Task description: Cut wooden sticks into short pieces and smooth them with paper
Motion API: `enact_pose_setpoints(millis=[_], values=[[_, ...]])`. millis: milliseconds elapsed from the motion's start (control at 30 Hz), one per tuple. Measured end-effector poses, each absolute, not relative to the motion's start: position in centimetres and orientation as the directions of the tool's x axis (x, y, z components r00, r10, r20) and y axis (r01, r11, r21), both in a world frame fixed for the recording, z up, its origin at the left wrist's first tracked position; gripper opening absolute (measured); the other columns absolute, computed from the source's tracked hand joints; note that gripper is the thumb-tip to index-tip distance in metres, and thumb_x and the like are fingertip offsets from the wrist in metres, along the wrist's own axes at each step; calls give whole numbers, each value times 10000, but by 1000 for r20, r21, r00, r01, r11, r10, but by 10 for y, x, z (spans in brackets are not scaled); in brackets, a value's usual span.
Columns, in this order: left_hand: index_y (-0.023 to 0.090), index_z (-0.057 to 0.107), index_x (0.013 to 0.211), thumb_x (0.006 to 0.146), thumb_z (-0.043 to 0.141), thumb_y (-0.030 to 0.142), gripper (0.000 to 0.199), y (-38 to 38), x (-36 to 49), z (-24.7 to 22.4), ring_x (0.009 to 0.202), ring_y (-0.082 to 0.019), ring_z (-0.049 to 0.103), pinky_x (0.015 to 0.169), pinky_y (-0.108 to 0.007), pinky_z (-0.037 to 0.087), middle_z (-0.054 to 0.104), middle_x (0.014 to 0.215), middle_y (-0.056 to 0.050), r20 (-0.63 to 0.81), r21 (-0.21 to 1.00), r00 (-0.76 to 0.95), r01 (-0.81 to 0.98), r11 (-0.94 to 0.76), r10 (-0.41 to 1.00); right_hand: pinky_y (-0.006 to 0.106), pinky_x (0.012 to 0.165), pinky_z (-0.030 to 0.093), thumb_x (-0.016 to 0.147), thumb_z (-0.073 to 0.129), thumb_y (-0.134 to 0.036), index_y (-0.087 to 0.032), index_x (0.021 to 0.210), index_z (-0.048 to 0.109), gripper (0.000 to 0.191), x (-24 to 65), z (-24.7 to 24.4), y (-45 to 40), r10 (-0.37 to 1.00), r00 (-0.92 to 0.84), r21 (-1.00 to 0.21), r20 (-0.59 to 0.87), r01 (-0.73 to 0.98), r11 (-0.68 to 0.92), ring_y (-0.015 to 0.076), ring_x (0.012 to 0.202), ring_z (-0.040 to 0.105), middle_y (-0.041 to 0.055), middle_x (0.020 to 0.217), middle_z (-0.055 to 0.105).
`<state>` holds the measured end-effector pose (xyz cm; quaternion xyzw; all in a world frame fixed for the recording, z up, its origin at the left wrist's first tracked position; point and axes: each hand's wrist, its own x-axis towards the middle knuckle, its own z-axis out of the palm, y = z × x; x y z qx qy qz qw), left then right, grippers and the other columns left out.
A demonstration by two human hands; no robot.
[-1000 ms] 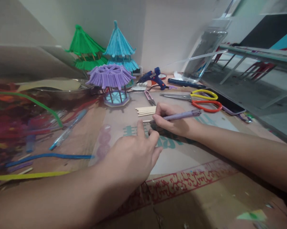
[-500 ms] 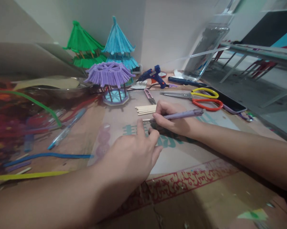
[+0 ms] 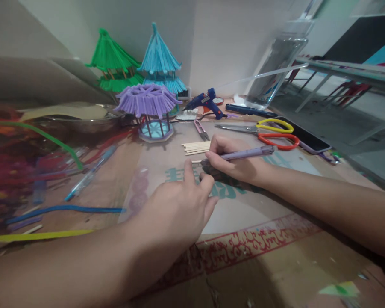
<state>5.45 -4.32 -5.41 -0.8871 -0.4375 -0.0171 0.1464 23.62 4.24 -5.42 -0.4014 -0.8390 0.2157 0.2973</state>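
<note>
My right hand (image 3: 226,156) is closed around a purple pen (image 3: 248,153), its dark tip angled down and left onto a thin wooden stick (image 3: 197,161). Opposite it, my left hand (image 3: 184,201) lies palm down with fingers apart, one fingertip at the stick's left end. Much of the stick is hidden by the pen and fingers. Just beyond the hands lie several pale wooden sticks (image 3: 195,148) side by side. Small pink-handled snips (image 3: 201,129) rest behind them. Under the hands is a whitish sheet (image 3: 243,209) with green lettering.
A purple-roofed model pavilion (image 3: 147,100), a blue one (image 3: 159,53) and a green one (image 3: 110,55) stand at the back. Nearby are a blue glue gun (image 3: 205,102), scissors (image 3: 259,128), a phone (image 3: 307,134), a clear bottle (image 3: 272,68) and, leftward, a capped pen (image 3: 89,173).
Both hands stay in nearly the same place. The pen's rear end has shifted very slightly right; the things around look unmoved.
</note>
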Motion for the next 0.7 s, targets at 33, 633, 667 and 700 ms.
enact_pose_setpoints(millis=[33, 633, 667, 700], values=[[146, 695, 1194, 1032, 462, 314, 330, -43, 54, -54, 907, -352, 752, 467, -302, 545, 629, 1333, -242, 143, -259, 637, 763, -592, 758, 266, 546, 302, 903, 549, -336, -223, 749, 449, 215, 236, -54, 43, 803, -499, -603, 326, 545, 583, 116, 566, 432, -35, 645, 530], [157, 704, 1193, 1041, 438, 294, 335, -43, 52, -55, 1090, -400, 704, 493, -295, 546, 634, 1316, -234, 142, -253, 665, 741, -622, 734, 260, 528, 292, 900, 555, -331, -222, 749, 449, 215, 236, -53, 43, 804, -501, -626, 320, 525, 576, 114, 558, 424, -37, 637, 518], [150, 695, 1203, 1039, 447, 316, 341, -43, 52, -55, 991, -379, 735, 491, -310, 546, 619, 1343, -247, 157, -241, 640, 764, -599, 752, 258, 527, 294, 900, 552, -326, -222, 747, 449, 212, 236, -53, 43, 805, -502, -625, 316, 528, 575, 112, 555, 424, -40, 632, 515], [145, 689, 1210, 1037, 454, 332, 346, -43, 53, -55, 897, -354, 750, 487, -322, 545, 609, 1359, -257, 164, -233, 622, 778, -583, 765, 255, 527, 296, 901, 552, -325, -221, 746, 450, 213, 236, -53, 42, 805, -505, -623, 312, 531, 575, 110, 550, 423, -43, 627, 511]])
